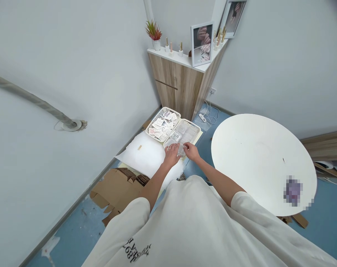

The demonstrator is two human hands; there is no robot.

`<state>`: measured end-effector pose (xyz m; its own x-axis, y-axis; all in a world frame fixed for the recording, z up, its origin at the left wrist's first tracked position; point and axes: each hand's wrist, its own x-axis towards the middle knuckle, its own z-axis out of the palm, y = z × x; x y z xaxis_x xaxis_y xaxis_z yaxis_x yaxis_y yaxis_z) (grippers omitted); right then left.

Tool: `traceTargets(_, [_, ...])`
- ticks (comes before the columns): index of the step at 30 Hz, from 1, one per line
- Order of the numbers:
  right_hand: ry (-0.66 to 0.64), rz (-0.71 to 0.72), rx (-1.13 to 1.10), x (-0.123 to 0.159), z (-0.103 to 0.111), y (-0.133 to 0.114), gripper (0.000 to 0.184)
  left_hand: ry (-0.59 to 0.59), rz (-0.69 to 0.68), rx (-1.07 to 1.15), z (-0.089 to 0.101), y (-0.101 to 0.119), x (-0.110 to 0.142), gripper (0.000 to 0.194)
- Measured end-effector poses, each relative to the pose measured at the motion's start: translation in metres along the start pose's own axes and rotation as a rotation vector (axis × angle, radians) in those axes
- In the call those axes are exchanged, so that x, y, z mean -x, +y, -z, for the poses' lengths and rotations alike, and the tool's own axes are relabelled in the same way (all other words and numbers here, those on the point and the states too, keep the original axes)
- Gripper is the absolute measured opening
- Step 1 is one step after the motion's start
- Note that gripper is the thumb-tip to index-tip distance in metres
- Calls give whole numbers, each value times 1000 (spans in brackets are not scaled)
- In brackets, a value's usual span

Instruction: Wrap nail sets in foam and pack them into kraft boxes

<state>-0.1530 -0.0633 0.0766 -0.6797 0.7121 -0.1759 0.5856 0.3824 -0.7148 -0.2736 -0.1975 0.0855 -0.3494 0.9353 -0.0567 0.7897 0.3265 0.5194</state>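
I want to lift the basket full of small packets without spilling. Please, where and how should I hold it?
I would grip the basket by its rim at the two short ends, coming from above, and keep it level: it is open, with loose packets inside. The second basket sits against one long side, and the cabinet may crowd the far end.

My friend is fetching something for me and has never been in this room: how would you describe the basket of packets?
Beside the tall wood-grain cabinet, two white baskets sit low, side by side. Choose the left one: paper packets fill it, whereas its neighbour holds clear plastic containers.
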Motion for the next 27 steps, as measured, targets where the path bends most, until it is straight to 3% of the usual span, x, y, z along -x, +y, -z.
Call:
traceTargets(3, [53, 80, -42, 3, 19, 1, 30, 57, -4, 88, 6, 14, -13, 54])
traceTargets(6, [56, 128, -33, 11, 46, 8, 28, 17, -20, 128, 7, 33, -32, 46])
traceTargets(11, [162, 77, -41, 36, 89, 40, 29, -75, -118, 207, -16, 76, -59, 35])
traceTargets(15, [343, -47, -93, 66, 117, 80, 39, -95, -104, 347, -51, 119, -75, 27])
traceTargets(19, [520, -202, -200, 100, 142, 128, 46, -185, 39, 610, -95, 164, -90, 19])
traceTargets(27, [482, -482, -494, 167, 187, 228, 20, -344, 207, 749, -189, 257, -91, 10])
